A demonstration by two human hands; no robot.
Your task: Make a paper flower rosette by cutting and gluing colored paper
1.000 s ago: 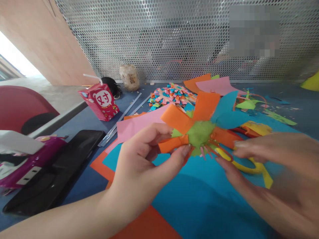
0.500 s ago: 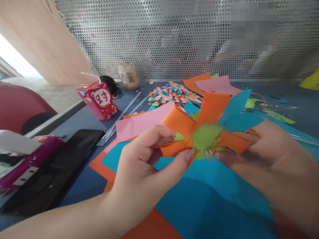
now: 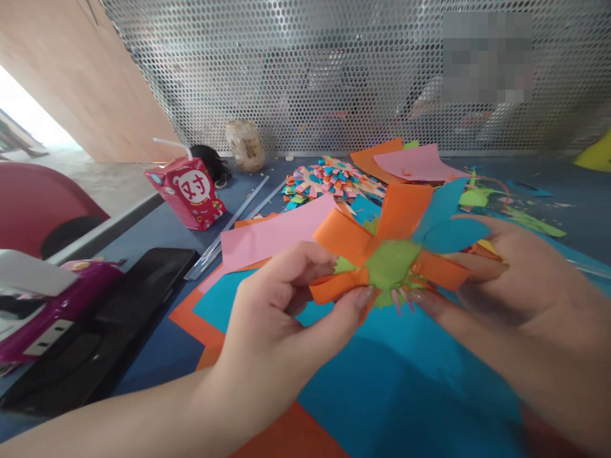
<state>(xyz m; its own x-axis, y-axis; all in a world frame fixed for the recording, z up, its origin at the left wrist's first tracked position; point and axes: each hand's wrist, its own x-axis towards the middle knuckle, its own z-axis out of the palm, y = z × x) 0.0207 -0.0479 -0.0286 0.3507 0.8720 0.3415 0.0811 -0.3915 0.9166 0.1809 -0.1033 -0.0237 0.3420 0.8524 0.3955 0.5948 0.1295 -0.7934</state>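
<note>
Between my two hands is a paper flower [image 3: 392, 262] with a green centre, looped orange petals and blue petals at its upper right. My left hand [image 3: 291, 312] pinches its lower left side, thumb on the edge of the green centre beside an orange loop. On the other side my right hand [image 3: 506, 292] grips the flower, its thumb by the small pink fringe at the bottom and its fingers behind the petals. The flower is held above a large blue paper sheet [image 3: 401, 381]. The fingertips behind the flower are hidden.
Orange sheets [image 3: 291, 432] and a pink sheet [image 3: 277, 232] lie around the blue one. Farther back is a pile of fringed paper pieces [image 3: 329, 181]. A red drink carton [image 3: 191, 191], clear sticks [image 3: 229, 229], a black phone [image 3: 105, 324] and a jar [image 3: 245, 146] stand or lie leftward.
The flower has tilted slightly, its upper petals lower and farther left. My right hand has shifted a little left and curls more around the right petals. My left hand barely moves.
</note>
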